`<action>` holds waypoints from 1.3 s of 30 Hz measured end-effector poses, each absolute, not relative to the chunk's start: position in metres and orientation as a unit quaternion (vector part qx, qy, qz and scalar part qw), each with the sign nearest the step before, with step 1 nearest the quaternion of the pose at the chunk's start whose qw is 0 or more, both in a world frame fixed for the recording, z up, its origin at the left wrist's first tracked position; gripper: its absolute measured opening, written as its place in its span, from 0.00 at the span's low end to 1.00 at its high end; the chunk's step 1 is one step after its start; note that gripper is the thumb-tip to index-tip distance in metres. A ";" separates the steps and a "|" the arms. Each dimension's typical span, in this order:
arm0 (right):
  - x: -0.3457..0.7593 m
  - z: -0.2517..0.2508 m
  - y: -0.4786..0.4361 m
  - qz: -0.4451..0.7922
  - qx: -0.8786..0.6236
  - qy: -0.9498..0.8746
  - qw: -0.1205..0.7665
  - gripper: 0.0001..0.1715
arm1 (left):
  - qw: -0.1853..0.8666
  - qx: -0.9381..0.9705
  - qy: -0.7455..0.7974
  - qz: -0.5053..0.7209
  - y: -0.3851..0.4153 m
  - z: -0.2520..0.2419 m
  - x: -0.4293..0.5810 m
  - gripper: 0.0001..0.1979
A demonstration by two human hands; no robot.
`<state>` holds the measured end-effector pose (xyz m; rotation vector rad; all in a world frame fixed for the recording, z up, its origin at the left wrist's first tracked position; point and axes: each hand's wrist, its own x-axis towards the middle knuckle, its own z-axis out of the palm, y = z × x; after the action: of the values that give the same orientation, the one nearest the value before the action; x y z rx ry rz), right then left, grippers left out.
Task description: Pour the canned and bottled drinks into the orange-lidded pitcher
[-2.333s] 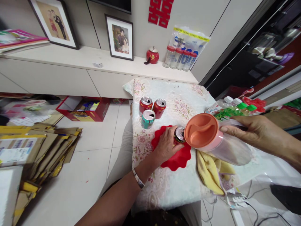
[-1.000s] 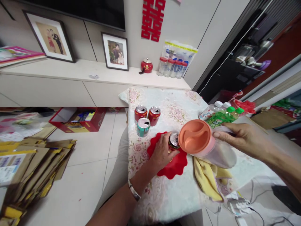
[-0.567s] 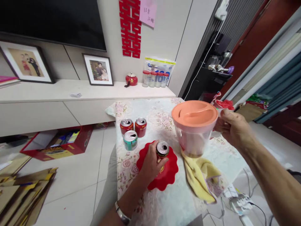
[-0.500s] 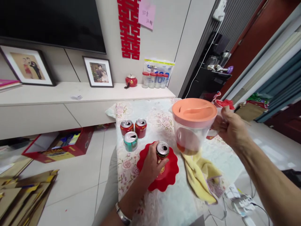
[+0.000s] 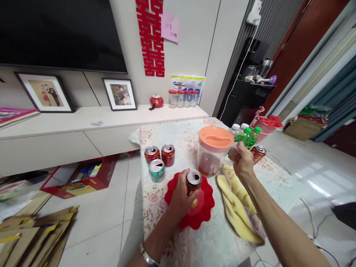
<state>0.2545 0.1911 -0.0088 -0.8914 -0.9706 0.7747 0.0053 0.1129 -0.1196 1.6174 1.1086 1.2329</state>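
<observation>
My left hand (image 5: 180, 194) is wrapped round an opened red can (image 5: 194, 179) over a red scalloped plate (image 5: 204, 207). My right hand (image 5: 241, 159) is closed round the handle of a clear pitcher (image 5: 210, 159) with an orange lid (image 5: 216, 137). A little brown liquid lies in the bottom of the pitcher, which is upright beyond the plate. Left of the plate stand two opened red cans (image 5: 168, 155) and an opened teal can (image 5: 157, 171). A yellow cloth (image 5: 239, 207) lies crumpled below my right hand.
Behind my right hand are green-capped bottles (image 5: 251, 137), white-capped bottles, another red can (image 5: 259, 154) and a pink basket (image 5: 265, 128). A white cabinet (image 5: 116, 120) beyond the table holds frames and several jars (image 5: 183, 99).
My right hand has lowered the pitcher and moved it left, uncovering the bottles and red can behind it. My left hand still holds its can. The view has shifted slightly.
</observation>
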 end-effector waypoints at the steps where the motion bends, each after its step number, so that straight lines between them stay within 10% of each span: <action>1: 0.254 -0.017 0.193 0.348 -0.400 -0.434 0.728 0.47 | 0.403 0.640 0.438 0.486 0.113 -0.119 0.005 0.38; 14: 0.259 -0.072 0.205 0.341 -0.445 -0.453 0.693 0.37 | 0.432 0.630 0.444 0.468 0.114 -0.109 0.002 0.39; 30: 0.276 -0.096 0.060 0.121 -0.686 -0.631 0.341 0.44 | 0.445 0.623 0.467 0.442 0.081 -0.089 -0.003 0.38; 39: 0.269 -0.075 0.021 0.034 -0.618 -0.685 0.385 0.23 | 0.441 0.616 0.487 0.436 0.065 -0.090 -0.005 0.49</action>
<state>0.2690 0.0211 -0.0746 -1.5747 -1.7452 0.0856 -0.0046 0.0647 -0.0899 1.5283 1.2081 1.0830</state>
